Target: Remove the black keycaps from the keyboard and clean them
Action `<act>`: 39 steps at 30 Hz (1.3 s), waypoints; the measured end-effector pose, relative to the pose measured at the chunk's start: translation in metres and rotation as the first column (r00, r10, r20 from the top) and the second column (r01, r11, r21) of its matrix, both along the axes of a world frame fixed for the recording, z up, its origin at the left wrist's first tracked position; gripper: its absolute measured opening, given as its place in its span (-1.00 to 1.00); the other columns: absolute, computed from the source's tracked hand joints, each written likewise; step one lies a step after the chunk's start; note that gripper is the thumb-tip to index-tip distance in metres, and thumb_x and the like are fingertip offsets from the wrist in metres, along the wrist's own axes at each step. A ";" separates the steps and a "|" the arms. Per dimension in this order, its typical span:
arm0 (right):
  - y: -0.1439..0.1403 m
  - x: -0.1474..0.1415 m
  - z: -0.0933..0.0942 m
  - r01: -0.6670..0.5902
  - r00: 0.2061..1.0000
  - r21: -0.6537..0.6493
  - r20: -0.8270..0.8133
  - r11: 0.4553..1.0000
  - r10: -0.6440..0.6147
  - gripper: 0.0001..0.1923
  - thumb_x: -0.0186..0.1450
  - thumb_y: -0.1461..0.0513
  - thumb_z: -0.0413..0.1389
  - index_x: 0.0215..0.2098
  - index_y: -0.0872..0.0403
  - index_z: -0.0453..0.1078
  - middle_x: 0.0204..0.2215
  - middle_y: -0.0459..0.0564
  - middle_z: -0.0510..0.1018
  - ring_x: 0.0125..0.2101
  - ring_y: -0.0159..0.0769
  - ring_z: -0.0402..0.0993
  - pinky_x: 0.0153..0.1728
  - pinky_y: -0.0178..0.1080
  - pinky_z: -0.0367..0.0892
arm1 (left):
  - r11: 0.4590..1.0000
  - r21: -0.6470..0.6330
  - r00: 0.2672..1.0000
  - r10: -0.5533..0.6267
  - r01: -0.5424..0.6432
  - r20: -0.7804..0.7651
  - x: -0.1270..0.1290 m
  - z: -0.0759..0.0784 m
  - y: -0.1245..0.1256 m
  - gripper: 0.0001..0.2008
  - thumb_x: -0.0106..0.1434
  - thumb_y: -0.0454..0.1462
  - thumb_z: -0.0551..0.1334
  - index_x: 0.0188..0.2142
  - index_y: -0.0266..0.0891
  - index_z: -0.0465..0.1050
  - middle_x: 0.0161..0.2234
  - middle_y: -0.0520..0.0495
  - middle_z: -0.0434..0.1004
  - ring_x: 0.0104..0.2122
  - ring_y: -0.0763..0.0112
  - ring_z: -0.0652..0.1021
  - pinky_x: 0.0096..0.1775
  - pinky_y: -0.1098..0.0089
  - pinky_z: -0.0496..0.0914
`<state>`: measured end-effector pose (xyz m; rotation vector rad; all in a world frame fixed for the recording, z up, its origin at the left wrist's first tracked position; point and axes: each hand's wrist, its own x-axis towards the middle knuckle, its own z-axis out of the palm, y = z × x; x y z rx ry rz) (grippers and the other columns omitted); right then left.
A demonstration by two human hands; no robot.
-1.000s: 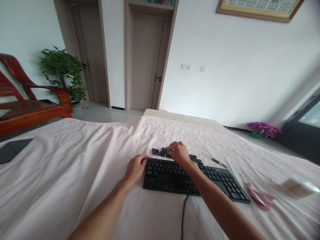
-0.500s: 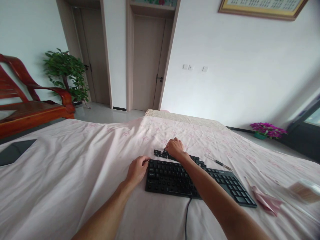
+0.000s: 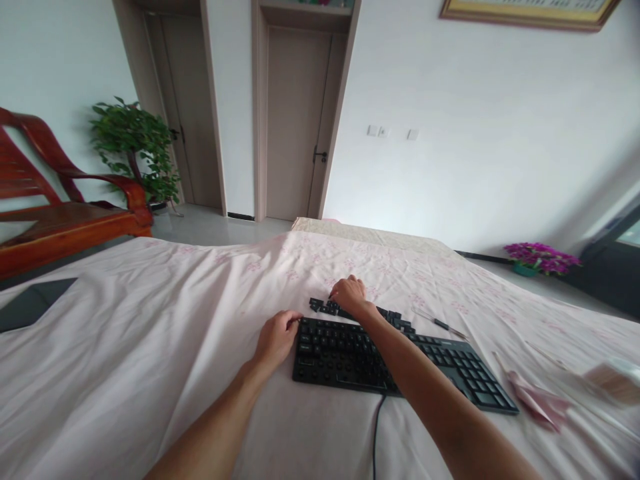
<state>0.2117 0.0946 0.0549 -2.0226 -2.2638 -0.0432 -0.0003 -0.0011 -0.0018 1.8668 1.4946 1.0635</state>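
Observation:
A black keyboard [image 3: 330, 363] lies on the bedspread, with several keys gone from its lower left part, where bare key posts show. My left hand [image 3: 276, 339] is at its upper left corner, thumb and forefinger closed on the edge. Beyond the keyboard, several loose black keycaps [image 3: 316, 305] lie in an uneven row. My right hand [image 3: 349, 295] reaches across the keyboard to these, its fingers bent down and closed. A small dark piece, apparently a keycap, shows at the right fingertips. My right forearm hides part of the keyboard and of the row.
A thin tool with a dark handle [image 3: 441, 325] lies behind the keyboard. On the right are a pink cloth [image 3: 540, 402], a thin stick [image 3: 547, 357] and a clear container [image 3: 615, 381]. The cable [image 3: 376, 433] runs toward me. A dark flat panel [image 3: 35, 303] lies far left.
The view has shifted very slightly. Both hands stay at nearly the same places, the left at the keyboard's corner and the right among the loose keycaps.

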 end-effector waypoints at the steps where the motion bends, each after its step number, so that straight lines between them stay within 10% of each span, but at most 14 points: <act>1: -0.002 0.000 0.002 -0.003 1.000 0.006 -0.011 1.000 0.003 -0.89 0.10 0.18 0.24 -0.39 -0.03 0.59 -0.38 0.02 0.62 -0.09 -0.11 0.29 -0.17 -0.22 0.07 | 1.000 0.000 1.000 -0.001 0.001 -0.001 0.000 0.000 0.000 -0.75 0.22 -0.30 0.10 -0.18 -0.14 0.52 -0.17 -0.02 0.58 -0.15 0.38 0.52 -0.12 0.44 0.33; 18: -0.148 -0.005 0.010 -0.305 0.933 0.172 -0.141 0.937 0.330 -0.85 0.23 0.14 0.18 -0.22 -0.14 0.55 -0.32 -0.11 0.57 -0.20 -0.25 0.32 -0.16 -0.23 0.12 | 0.999 -0.040 1.000 0.005 -0.006 -0.028 0.002 0.007 -0.004 -0.72 0.22 -0.29 0.09 -0.15 -0.16 0.51 -0.17 -0.03 0.58 -0.17 0.37 0.52 -0.13 0.45 0.33; 39: -0.165 -0.023 0.007 -0.410 0.909 0.132 0.143 0.903 0.392 -0.85 0.27 0.27 0.10 -0.45 0.01 0.45 -0.41 -0.05 0.50 -0.27 -0.21 0.27 -0.30 -0.16 0.01 | 1.000 -0.025 0.998 0.009 -0.010 -0.056 0.001 0.006 -0.003 -0.71 0.20 -0.30 0.08 -0.16 -0.15 0.52 -0.16 -0.02 0.58 -0.17 0.38 0.52 -0.13 0.47 0.33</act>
